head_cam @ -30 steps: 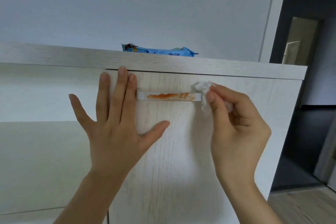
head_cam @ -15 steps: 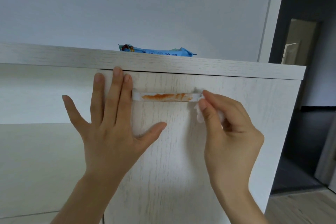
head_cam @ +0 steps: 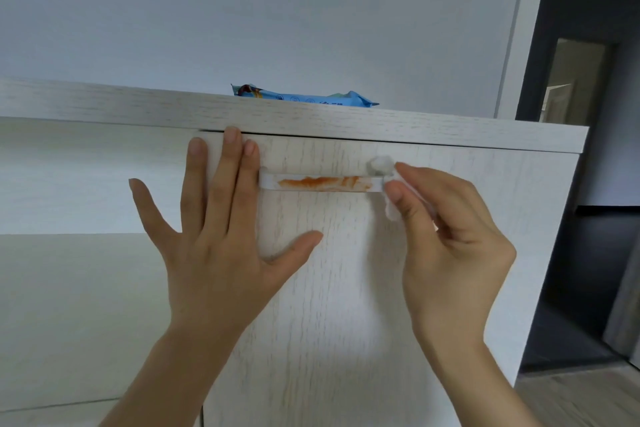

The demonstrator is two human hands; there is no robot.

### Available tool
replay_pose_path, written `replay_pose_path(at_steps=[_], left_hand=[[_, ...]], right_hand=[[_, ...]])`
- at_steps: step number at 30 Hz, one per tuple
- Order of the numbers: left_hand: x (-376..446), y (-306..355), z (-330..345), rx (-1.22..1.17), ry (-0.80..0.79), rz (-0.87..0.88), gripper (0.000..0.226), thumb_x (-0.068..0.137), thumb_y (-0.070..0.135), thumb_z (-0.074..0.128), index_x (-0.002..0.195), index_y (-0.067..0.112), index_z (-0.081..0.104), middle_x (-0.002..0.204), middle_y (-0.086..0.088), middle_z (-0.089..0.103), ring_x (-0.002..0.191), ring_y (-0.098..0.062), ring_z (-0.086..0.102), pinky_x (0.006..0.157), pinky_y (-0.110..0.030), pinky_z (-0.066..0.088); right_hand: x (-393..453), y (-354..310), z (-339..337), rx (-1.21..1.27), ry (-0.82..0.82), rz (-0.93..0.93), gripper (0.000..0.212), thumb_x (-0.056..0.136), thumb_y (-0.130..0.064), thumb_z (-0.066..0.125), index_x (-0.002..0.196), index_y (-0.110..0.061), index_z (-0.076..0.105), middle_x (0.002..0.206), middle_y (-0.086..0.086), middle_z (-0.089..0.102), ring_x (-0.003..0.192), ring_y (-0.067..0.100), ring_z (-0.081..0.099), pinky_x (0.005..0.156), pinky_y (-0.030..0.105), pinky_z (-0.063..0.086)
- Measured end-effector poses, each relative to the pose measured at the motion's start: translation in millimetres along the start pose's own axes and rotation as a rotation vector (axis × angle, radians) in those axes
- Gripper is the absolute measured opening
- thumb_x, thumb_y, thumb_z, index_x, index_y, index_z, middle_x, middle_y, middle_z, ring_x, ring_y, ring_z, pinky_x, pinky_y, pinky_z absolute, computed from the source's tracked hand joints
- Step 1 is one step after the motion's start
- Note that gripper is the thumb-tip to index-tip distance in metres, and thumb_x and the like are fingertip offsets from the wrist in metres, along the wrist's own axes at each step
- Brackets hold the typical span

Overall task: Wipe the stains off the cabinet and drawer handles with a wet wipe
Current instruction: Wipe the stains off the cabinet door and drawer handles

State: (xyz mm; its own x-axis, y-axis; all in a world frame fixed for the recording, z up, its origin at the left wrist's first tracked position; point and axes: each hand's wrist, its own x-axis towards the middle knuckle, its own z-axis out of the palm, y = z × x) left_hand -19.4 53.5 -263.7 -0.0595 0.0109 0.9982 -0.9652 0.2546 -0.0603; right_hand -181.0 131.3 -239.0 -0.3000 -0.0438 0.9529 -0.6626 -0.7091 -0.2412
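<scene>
A white bar handle [head_cam: 320, 183] sits near the top of a pale wood cabinet door [head_cam: 346, 288]; an orange stain runs along most of its length. My left hand [head_cam: 221, 232] lies flat and open on the door, fingertips beside the handle's left end. My right hand [head_cam: 446, 236] pinches a crumpled white wet wipe [head_cam: 381, 166] between thumb and fingers and holds it against the handle's right end. Part of the wipe is hidden behind my fingers.
A blue pack of wet wipes [head_cam: 304, 99] lies on the cabinet top [head_cam: 294, 121]. A white wall rises behind it. To the right, past the cabinet's side, a dark doorway [head_cam: 588, 184] opens onto a wooden floor.
My right hand with the wipe dipped below the handle's right end, then rose back so the wipe bunches above it. The left hand stayed flat on the door. The stain looks unchanged.
</scene>
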Motion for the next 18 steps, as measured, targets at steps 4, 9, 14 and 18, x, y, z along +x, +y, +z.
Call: replay_pose_path(at_steps=[4,9,14,18], left_hand=[[0.7,-0.2,-0.3,0.008,-0.013,0.0,0.093,0.086,0.073,0.041,0.147,0.005,0.026,0.154,-0.008,0.024,0.143,-0.03,0.021,0.108,-0.066,0.009],[0.6,-0.6,-1.1,0.019,-0.023,-0.001,0.094,0.086,0.074,0.039,0.148,0.006,0.025,0.154,-0.007,0.022,0.143,-0.029,0.019,0.108,-0.066,0.006],[0.2,-0.5,0.8,0.014,-0.006,0.002,0.093,0.087,0.074,0.04,0.148,0.005,0.027,0.154,-0.007,0.023,0.143,-0.029,0.02,0.108,-0.065,0.007],[1.1,0.1,0.1,0.01,-0.005,0.003,0.092,0.087,0.074,0.04,0.148,0.006,0.026,0.154,-0.006,0.021,0.143,-0.029,0.02,0.107,-0.067,0.009]], right_hand=[[2.2,1.5,-5.1,-0.03,-0.041,-0.069,0.023,0.082,-0.005,0.069,0.102,-0.015,0.065,0.095,-0.002,0.066,0.088,0.003,0.061,0.079,0.013,0.046],[6.4,-3.9,-0.1,0.053,-0.021,-0.003,0.021,0.081,-0.01,0.069,0.101,-0.016,0.067,0.094,-0.005,0.067,0.086,0.001,0.06,0.078,0.009,0.044],[3.0,-3.2,1.4,-0.021,-0.013,-0.068,0.021,0.082,-0.011,0.07,0.101,-0.021,0.065,0.096,-0.011,0.065,0.085,0.005,0.06,0.077,0.013,0.046],[0.9,-5.2,1.3,-0.019,-0.002,-0.053,0.019,0.082,-0.011,0.069,0.099,-0.019,0.067,0.095,-0.01,0.067,0.084,0.005,0.059,0.078,0.013,0.046]])
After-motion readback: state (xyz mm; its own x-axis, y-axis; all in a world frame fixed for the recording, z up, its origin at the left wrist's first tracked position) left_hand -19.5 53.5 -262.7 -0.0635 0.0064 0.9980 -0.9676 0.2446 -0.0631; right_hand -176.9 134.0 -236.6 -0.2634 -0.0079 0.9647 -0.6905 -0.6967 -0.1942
